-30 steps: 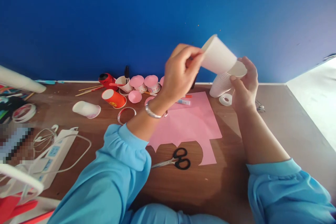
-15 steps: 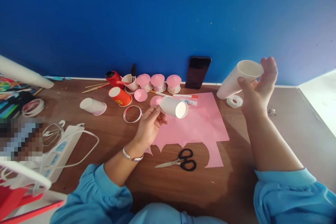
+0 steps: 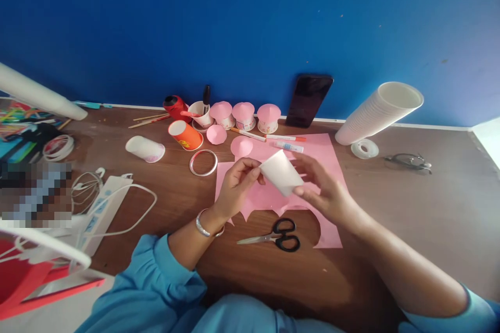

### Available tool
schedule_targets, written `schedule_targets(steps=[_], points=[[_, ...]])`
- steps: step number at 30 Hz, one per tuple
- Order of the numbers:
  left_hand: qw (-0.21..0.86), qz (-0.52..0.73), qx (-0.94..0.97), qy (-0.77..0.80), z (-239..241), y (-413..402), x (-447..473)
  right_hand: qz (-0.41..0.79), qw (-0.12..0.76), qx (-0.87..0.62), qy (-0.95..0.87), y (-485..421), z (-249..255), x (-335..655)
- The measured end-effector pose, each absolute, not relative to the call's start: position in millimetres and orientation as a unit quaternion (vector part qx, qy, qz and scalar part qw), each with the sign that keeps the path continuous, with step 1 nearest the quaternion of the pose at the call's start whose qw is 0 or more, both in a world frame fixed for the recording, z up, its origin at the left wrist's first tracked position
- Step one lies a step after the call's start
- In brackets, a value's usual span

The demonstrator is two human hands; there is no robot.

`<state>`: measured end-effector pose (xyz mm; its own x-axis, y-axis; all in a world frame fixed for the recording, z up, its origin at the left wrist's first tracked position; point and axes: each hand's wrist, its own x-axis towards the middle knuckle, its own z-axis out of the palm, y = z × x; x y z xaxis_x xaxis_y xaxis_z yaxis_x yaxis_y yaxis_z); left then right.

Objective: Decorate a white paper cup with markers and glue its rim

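White paper cup (image 3: 280, 174) | above pink paper (image 3: 265, 199), mid-scene | left hand (image 3: 236, 186) pinches its left end, right hand (image 3: 325, 193) holds its right, perhaps for steadiness | scissors (image 3: 273, 238) near, handles rightward, likely for reach | cup stack (image 3: 371, 114) far right, probably nested for space

Left forearm (image 3: 188, 245): angled up and inward from lower left, bare near the hand.
Left wrist (image 3: 213, 220): almost straight.
Left grip (image 3: 239, 183): thumb and forefinger pinched, other fingers curled.
Right forearm (image 3: 414, 265): long diagonal from lower right, bare.
Right wrist (image 3: 357, 221): roughly in line with the forearm.
Right grip (image 3: 327, 195): thumb extended inward, fingers parted from it, facing the left grip, apart.
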<state>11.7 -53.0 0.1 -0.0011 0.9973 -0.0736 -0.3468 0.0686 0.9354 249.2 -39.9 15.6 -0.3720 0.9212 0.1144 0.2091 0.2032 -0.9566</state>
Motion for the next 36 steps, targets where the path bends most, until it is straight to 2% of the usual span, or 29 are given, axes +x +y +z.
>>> schedule_targets(steps=[3,7,11,16,23,27,36], points=[[0.562,0.556,0.443,0.424,3.1,-57.4,11.4,0.544,0.312,-0.435,-0.646,-45.4,3.2,238.2],[0.553,0.581,0.414,0.429,5.4,-61.1,15.1,0.592,0.338,-0.433,-0.590,-49.8,4.0,236.8],[0.611,0.563,0.364,0.420,5.8,-69.8,28.4,0.593,0.345,-0.422,-0.593,-56.4,7.3,234.1],[0.654,0.525,0.377,0.394,1.6,-72.0,42.0,0.534,0.359,-0.436,-0.630,-61.3,0.7,227.6],[0.605,0.628,0.274,0.405,-18.1,-50.7,18.0,0.388,0.373,-0.460,-0.706,-55.9,0.2,242.6],[0.607,0.636,0.259,0.400,-26.2,-40.8,7.8,0.321,0.373,-0.480,-0.726,-45.7,-10.4,253.5],[0.649,0.623,0.227,0.373,-22.4,-38.3,8.8,0.257,0.368,-0.516,-0.729,-29.5,-22.9,266.8]])
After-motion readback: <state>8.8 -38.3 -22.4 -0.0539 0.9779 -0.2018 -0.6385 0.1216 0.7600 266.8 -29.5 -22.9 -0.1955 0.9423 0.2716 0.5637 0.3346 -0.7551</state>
